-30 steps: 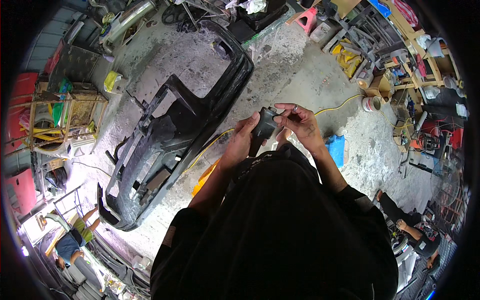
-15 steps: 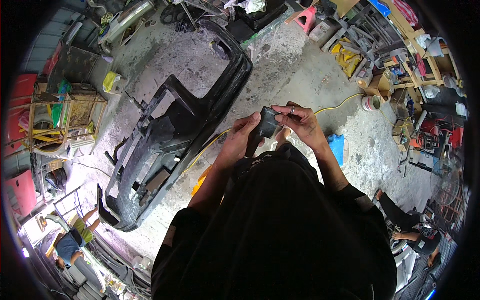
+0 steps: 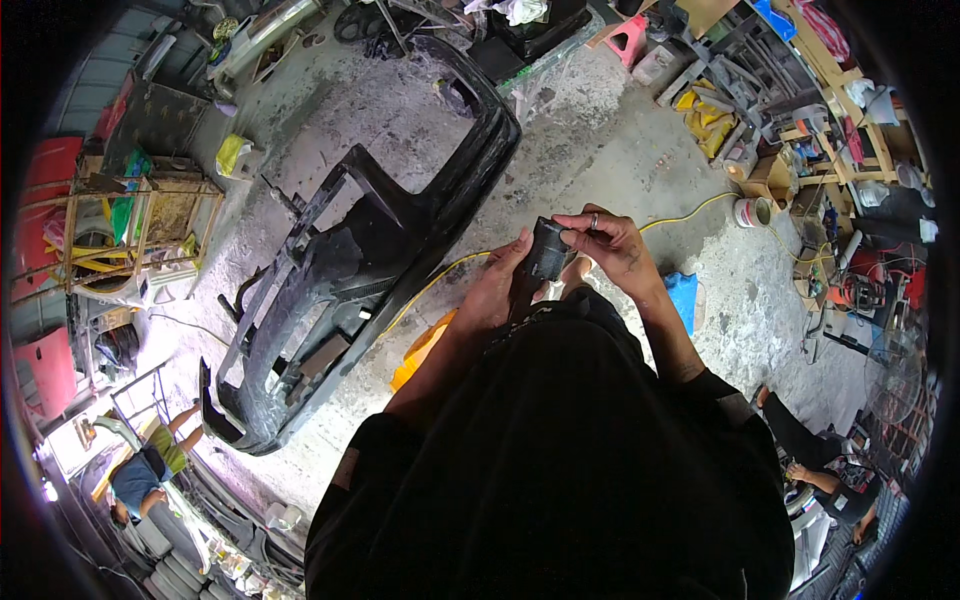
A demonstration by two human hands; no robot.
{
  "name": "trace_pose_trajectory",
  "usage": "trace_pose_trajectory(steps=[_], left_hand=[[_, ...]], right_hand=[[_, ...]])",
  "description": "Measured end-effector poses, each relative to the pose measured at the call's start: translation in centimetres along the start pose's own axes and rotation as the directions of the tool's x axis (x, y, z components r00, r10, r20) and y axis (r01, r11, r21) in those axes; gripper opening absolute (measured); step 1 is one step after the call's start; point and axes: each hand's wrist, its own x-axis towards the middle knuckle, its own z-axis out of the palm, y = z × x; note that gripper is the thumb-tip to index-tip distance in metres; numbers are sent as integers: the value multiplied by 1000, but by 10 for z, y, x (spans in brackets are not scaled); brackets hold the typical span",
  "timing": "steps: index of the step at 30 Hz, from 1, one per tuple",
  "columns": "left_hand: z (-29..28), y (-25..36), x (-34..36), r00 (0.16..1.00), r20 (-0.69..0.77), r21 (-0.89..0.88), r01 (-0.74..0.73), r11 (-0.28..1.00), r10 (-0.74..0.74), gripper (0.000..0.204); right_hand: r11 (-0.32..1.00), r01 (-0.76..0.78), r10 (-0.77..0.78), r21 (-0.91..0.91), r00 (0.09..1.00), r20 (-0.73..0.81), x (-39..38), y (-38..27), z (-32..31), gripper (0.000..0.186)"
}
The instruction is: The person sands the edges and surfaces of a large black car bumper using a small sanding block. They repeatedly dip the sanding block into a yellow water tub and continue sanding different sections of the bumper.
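Note:
I hold a small dark rectangular piece [image 3: 547,250], perhaps a pad or sheet, upright in front of my body. My left hand [image 3: 502,277] grips it from the left, thumb raised along its edge. My right hand [image 3: 610,245], with a ring on one finger, pinches its top right corner. To the left, a large black car bumper [image 3: 410,230] lies on the concrete floor. Behind my forearms are an orange-yellow object [image 3: 420,350] and a blue one [image 3: 680,298]; a yellow cord [image 3: 668,219] runs across the floor.
Two other people [image 3: 150,480] [image 3: 820,470] work at lower left and lower right. A metal rack [image 3: 135,230] stands left, wooden shelving with clutter [image 3: 840,130] right, and a white bucket [image 3: 750,211] near it. A pink stool [image 3: 627,40] is at the back.
The dark piece has shifted in my fingers and turned slightly, with both hands still on it. The view has moved slightly, so the surroundings sit a little further right.

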Motion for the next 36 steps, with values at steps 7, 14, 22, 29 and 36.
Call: trace_pose_trajectory(steps=[7,14,22,29,36], left_hand=[[-10,6,-5,993,120,37,12,999,-16,35],[-8,14,-18,982,181,191,23,981,-58,42],[-38,26,-13,951,31,696,-241,676,307,35],[-40,10,4,818,229,728,-503,466,527,14],[-34,15,-4,825,201,638,-520,569,528,18]], right_hand=[[993,-118,117,7,990,76,3,8,-5,35],[996,-14,13,89,1000,19,6,24,-1,89],[955,-295,291,37,953,89,5,37,13,51],[965,-136,144,226,989,-19,1,37,39,23],[950,-87,122,299,987,-100,6,37,43,23]])
